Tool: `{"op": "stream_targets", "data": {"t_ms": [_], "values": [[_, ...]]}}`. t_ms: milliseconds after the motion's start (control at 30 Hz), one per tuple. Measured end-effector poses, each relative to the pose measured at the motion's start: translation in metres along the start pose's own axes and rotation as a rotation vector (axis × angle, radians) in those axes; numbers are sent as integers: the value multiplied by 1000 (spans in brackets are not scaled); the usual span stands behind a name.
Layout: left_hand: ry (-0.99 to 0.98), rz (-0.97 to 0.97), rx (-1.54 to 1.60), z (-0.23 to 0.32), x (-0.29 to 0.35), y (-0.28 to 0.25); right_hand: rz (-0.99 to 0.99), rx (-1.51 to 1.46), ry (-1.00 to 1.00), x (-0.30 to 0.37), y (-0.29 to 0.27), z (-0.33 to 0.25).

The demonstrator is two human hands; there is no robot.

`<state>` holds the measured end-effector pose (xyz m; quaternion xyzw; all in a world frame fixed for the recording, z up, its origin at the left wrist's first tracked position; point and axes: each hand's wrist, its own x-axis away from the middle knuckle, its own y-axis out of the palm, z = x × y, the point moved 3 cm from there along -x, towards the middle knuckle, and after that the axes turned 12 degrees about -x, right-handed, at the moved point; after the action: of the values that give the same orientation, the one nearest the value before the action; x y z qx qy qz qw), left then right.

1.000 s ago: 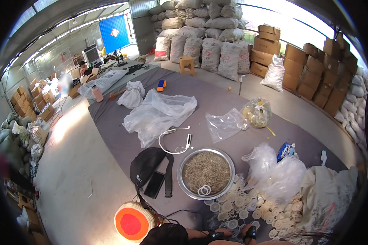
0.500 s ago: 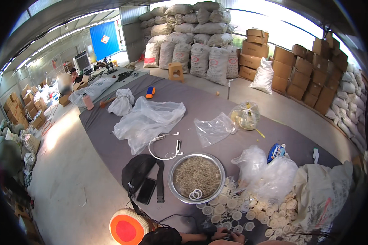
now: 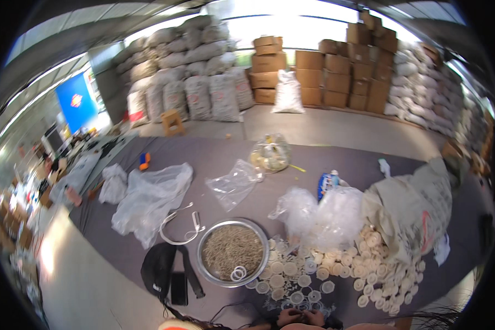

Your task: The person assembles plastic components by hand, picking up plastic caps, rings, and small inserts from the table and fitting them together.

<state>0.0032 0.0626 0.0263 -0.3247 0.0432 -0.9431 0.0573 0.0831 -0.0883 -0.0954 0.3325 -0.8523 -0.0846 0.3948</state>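
At the lower edge my left hand (image 3: 289,317) and my right hand (image 3: 314,318) are close together with curled fingers. Whatever is between the fingers is too small or hidden to make out. Just beyond them lies a spread of round, cream-coloured plastic-looking discs (image 3: 276,281) with wavy rims. To the left of the discs stands a round metal basin (image 3: 200,268), filled with brownish, straw-like bits (image 3: 232,247). Two or so white rings (image 3: 238,273) rest on that filling.
Clear plastic bags (image 3: 340,217) and an open woven sack (image 3: 410,209) lie beyond the discs. Left of the basin are a black waist bag (image 3: 158,268), a phone (image 3: 179,289) and a white cable (image 3: 170,235). Stacked sacks (image 3: 198,96) and cartons (image 3: 309,77) line the back.
The view has swung to the right, so the scene sits further left and the round orange-and-red cushion is nearly out of view. My hands stay together, fingers curled.
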Motion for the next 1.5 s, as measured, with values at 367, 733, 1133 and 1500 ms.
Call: {"op": "stream_targets", "data": {"t_ms": [367,733,1133,1500], "values": [[39,-82,121,-39,-10,19,197,234,-23,63,60,-71],[-36,-272,291,-13,1,6,260,194,-57,56,58,-56],[6,-495,57,-33,-4,18,117,642,-263,51,78,-75],[-45,-562,254,-72,-30,-3,69,620,-143,78,95,-100]]}}
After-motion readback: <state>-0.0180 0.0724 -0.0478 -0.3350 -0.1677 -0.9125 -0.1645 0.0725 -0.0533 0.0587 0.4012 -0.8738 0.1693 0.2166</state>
